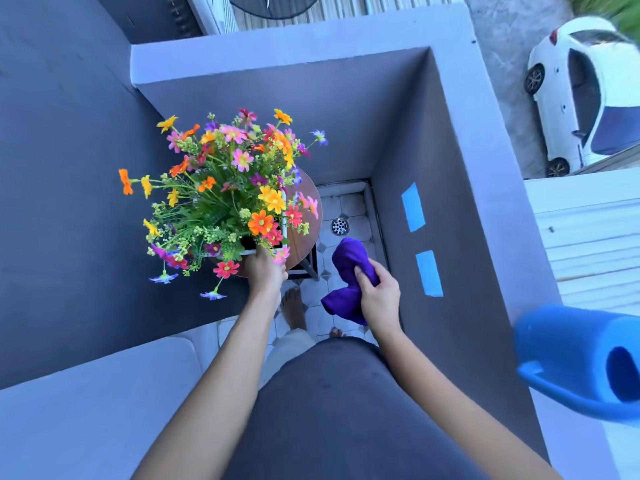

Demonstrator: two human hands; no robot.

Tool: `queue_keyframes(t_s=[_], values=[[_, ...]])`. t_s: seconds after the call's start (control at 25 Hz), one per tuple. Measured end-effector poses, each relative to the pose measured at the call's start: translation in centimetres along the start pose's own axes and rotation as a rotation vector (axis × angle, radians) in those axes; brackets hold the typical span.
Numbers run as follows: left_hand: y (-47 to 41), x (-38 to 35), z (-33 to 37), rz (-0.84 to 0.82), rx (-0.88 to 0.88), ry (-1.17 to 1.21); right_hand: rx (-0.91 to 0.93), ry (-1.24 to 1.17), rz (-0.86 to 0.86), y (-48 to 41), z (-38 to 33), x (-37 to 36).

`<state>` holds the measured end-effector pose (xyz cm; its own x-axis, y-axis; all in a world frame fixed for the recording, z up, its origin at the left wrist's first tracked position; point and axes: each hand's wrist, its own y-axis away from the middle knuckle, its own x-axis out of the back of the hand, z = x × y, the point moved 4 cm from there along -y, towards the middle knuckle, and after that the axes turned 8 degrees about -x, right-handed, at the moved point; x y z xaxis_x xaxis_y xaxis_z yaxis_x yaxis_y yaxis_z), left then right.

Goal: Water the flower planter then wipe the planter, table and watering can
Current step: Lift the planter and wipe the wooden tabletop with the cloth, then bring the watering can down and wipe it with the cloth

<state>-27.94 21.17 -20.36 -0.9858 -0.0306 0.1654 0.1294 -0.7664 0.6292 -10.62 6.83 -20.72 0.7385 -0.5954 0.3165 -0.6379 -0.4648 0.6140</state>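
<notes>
A white planter (284,223), full of colourful flowers (225,188), stands on a small round brown table (304,220) in the balcony corner. My left hand (265,271) grips the planter's near rim. To its right, my right hand (379,292) holds a bunched purple cloth (349,271) in the air above the tiled floor, apart from the table. A blue watering can (581,362) sits on top of the balcony wall at the right edge of view, close to the camera and blurred.
Grey balcony walls (450,168) close in the corner on the far and right sides, with two blue tape strips (414,211). A floor drain (340,226) lies beside the table. My bare feet (294,310) stand on the tiles. A white car (585,95) is parked below.
</notes>
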Motion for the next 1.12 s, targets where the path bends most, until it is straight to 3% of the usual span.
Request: queue_keyframes(t_s=[0.48,0.64,0.88,1.0,1.12], values=[[5.2,-3.3,0.2,-0.111,0.024,-0.041,0.125,-0.050,0.039,1.1,-4.1,4.6],[10.0,-6.6,1.0,-0.281,-0.055,-0.148,0.253,-0.021,0.132,2.5,-8.2,8.6],[18.6,-13.5,8.9,-0.560,-0.411,-0.279,0.446,-0.142,0.388,8.1,-15.5,20.2],[26.0,-16.9,10.6,-0.812,-0.416,-0.283,0.513,-0.226,0.551,11.7,-16.9,26.8],[34.3,-19.1,8.2,-1.043,-0.308,-0.360,0.498,-0.287,0.756,14.5,-14.7,33.6]])
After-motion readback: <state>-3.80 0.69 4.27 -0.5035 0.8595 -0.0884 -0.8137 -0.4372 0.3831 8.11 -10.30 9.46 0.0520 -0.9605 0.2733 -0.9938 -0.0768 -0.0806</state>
